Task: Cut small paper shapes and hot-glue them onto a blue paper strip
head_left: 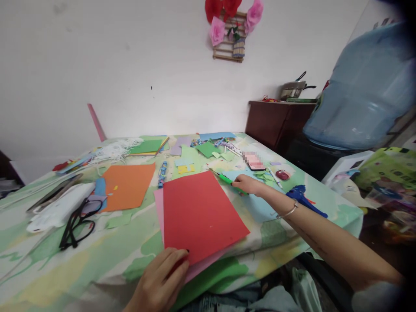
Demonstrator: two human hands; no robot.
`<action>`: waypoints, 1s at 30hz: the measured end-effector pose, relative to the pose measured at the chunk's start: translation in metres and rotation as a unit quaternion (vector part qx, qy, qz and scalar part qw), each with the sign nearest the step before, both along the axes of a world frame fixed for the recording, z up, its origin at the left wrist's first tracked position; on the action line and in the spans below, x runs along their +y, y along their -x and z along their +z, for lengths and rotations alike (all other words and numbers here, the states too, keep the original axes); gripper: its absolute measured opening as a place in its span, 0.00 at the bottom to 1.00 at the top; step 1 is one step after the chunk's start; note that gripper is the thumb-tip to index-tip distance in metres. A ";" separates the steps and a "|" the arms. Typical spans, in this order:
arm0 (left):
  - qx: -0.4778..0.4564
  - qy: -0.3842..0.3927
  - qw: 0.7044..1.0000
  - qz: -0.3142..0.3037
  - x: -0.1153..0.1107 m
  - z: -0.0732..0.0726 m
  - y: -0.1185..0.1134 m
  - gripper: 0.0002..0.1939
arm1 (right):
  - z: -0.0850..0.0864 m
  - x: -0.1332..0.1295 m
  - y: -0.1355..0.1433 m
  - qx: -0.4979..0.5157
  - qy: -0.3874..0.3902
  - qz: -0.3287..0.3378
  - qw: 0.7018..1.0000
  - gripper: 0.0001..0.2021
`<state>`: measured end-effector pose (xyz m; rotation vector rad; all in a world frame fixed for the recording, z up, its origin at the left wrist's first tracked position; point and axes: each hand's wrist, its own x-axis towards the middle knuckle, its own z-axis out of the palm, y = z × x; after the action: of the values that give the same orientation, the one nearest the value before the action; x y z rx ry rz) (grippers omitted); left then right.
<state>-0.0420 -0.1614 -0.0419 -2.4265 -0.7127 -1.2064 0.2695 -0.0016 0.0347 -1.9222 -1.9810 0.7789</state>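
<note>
A red sheet of paper [198, 212] lies over a pink sheet [159, 208] at the table's near middle. My left hand [162, 277] is closed at the red sheet's near left corner, its fingers curled at the edge. Beyond the sheet, my right hand [245, 184] is closed around green-handled scissors [224, 178], whose dark tip points left near the sheet's far edge. Part of the handle is hidden by the fingers. Light blue paper [261, 208] lies under my right forearm.
To the right are a blue glue gun [297, 195], a phone [255, 161] and a red round item [282, 174]. Orange paper [130, 186], black glasses [79, 225] and white cord [117, 149] lie left. Paper scraps [208, 149] sit farther back. A large water bottle [360, 91] stands right.
</note>
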 end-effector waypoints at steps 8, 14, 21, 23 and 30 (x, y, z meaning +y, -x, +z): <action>0.005 -0.007 1.000 0.003 0.013 0.016 -0.017 0.11 | 0.019 -0.044 -0.035 0.145 0.011 0.013 0.989 0.04; 0.069 0.189 0.978 -0.055 0.019 0.034 -0.018 0.05 | 0.012 -0.093 -0.056 0.069 -0.134 0.117 0.982 0.10; 0.152 0.287 0.941 -0.092 0.038 0.053 -0.017 0.11 | 0.003 -0.134 -0.065 -0.063 -0.148 0.231 0.960 0.09; 0.163 0.280 0.941 -0.099 0.046 0.055 -0.020 0.13 | -0.001 -0.138 -0.068 -0.075 -0.158 0.229 0.958 0.10; 0.203 0.263 0.938 -0.095 0.055 0.045 -0.025 0.20 | -0.005 -0.147 -0.078 -0.060 -0.178 0.237 0.953 0.15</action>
<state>-0.0175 -0.1061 0.0035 -3.1116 -0.7545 -0.5705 0.3477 -0.1483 0.0296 -1.3353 -2.4962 0.3663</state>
